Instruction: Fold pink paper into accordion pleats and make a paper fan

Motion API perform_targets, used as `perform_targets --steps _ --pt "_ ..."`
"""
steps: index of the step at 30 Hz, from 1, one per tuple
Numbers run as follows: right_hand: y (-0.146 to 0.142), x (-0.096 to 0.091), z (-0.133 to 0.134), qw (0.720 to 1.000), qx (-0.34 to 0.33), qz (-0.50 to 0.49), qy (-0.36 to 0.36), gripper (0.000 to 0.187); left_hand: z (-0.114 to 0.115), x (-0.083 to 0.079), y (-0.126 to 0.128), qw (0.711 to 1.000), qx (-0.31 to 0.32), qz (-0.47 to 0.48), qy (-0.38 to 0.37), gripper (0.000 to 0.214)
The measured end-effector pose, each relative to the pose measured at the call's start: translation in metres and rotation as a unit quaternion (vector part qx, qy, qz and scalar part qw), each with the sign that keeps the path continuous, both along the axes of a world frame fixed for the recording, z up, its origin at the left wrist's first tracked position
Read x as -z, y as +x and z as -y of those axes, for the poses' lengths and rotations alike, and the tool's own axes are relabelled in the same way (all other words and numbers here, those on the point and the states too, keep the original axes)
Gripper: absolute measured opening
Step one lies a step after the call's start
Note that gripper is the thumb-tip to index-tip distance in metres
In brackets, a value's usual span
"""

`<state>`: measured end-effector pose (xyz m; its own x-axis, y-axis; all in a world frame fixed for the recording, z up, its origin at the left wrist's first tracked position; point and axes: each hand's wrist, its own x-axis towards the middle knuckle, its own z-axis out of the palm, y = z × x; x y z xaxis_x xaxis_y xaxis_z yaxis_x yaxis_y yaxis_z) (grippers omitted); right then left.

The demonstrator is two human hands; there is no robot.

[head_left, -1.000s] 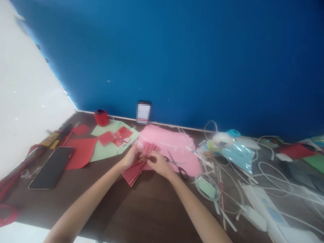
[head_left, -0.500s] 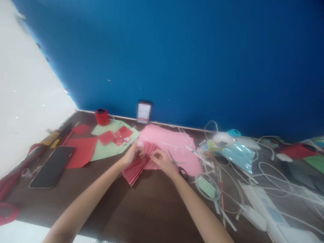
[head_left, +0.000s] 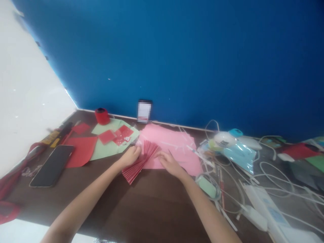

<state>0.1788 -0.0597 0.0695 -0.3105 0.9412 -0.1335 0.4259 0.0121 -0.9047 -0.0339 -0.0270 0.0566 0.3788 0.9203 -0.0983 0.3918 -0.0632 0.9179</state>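
A red paper fan (head_left: 135,171), pleated and pinched in at its middle so both ends flare, lies at a slant over the lower left edge of pink paper sheets (head_left: 177,140). My left hand (head_left: 130,157) is at the fan's left side, its fingers curled together; whether something small is between them is hidden. Just right of the fan's middle is my right hand (head_left: 169,163), fingers loosely apart with nothing visible in them. A scissor blade (head_left: 170,153) shows beyond my right hand, which covers most of the scissors.
Green paper (head_left: 101,152), red sheets (head_left: 82,152), a red tape roll (head_left: 102,116) and a phone (head_left: 52,166) lie to the left. White cables (head_left: 233,170), a blue packet (head_left: 240,157) and a power strip (head_left: 270,209) crowd the right. A blue wall (head_left: 177,67) bounds the back.
My hands have drawn apart: the left a little leftward, the right to the right off the fan's middle, now over the scissors. The fan lies almost where it was.
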Motion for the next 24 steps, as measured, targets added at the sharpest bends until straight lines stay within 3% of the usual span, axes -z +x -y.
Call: perform_targets --steps 4,7,12,19,24 --pt "0.002 -0.007 0.009 0.99 -0.054 0.125 0.049 0.031 0.0 0.0 -0.003 0.971 0.045 -0.201 0.12 0.053" --pt "0.004 -0.009 0.014 0.975 -0.086 0.195 0.069 0.032 -0.004 0.003 -0.006 0.949 0.077 -0.261 0.16 0.047" --pt "0.008 -0.008 0.014 0.948 -0.128 0.274 0.1 0.032 -0.01 0.007 -0.011 0.933 0.117 -0.292 0.174 0.034" --pt "0.008 -0.005 0.013 0.916 -0.163 0.339 0.138 0.03 -0.008 0.004 -0.012 0.932 0.121 -0.302 0.157 0.042" --pt "0.015 -0.013 0.02 0.924 -0.134 0.315 0.173 0.028 -0.001 -0.012 -0.029 0.974 0.13 -0.174 0.065 0.028"
